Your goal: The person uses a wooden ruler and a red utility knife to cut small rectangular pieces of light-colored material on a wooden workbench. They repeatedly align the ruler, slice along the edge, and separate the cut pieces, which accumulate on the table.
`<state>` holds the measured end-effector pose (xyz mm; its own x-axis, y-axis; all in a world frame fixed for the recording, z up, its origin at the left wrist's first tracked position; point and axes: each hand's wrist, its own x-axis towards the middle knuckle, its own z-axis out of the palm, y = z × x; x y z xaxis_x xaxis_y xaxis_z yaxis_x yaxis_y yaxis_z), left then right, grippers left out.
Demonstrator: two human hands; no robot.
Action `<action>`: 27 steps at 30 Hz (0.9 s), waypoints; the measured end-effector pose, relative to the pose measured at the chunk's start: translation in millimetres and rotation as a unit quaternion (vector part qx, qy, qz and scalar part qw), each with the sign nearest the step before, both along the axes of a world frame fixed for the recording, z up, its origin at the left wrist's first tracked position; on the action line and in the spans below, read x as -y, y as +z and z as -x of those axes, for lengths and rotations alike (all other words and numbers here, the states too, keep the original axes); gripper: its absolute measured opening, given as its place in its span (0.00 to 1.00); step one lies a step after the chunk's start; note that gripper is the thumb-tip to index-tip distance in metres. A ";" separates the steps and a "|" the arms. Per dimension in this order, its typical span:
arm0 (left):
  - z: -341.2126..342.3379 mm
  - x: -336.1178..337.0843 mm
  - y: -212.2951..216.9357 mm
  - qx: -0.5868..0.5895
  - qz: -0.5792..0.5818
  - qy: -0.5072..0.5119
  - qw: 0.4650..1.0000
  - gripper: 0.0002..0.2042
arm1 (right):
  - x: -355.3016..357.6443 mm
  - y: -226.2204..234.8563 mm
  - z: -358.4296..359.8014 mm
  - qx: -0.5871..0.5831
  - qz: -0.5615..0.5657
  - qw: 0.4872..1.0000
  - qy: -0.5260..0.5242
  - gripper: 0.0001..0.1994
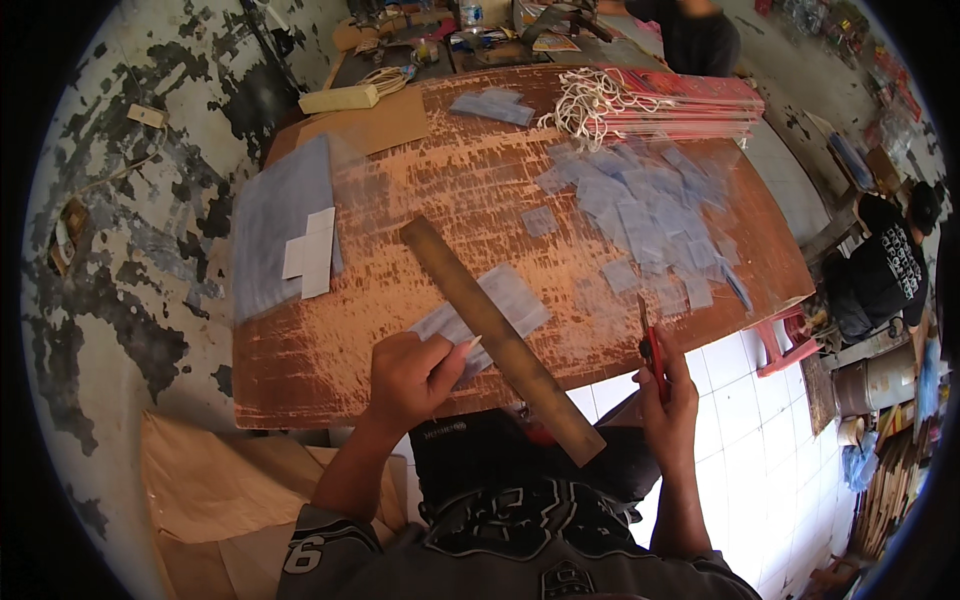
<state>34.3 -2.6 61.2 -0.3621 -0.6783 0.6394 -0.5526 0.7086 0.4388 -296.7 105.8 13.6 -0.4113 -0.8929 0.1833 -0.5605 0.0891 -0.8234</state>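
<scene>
A long, flat, brownish ruler (pixel 490 325) lies slantwise over a piece of bluish clear plastic film (pixel 515 300), its near end jutting past the table's front edge. My left hand (pixel 412 378) is closed at the film's near-left part, with the thumb along the ruler's edge; its curled fingertips are hidden. My right hand (pixel 672 400) grips a red-handled cutter knife (pixel 656 362), blade pointing away, over the front edge right of the ruler. Beyond the knife is a loose pile of small cut plastic pieces (pixel 645 205). One square piece (pixel 540 221) lies apart from it.
The worn brown table (pixel 370 290) bears a stack of plastic sheets (pixel 282 225) with white paper strips (pixel 317 250) at left. Cardboard (pixel 385 120) and red bundles with white cords (pixel 670 105) stand at the back. A person (pixel 885 265) sits right, near a red stool (pixel 785 340).
</scene>
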 end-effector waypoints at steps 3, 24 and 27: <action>-4.9 -1.2 -0.5 0.005 0.013 0.016 1.000 0.17 | 3.2 5.8 -1.2 -0.007 -0.028 1.000 0.013 0.29; -19.9 -6.3 0.2 -0.013 0.027 0.039 0.999 0.19 | 12.5 18.7 -11.6 0.021 0.002 0.996 0.091 0.30; -16.2 -7.7 -0.2 -0.012 0.018 0.048 0.999 0.18 | 8.5 22.3 -11.8 0.019 -0.004 0.995 0.098 0.30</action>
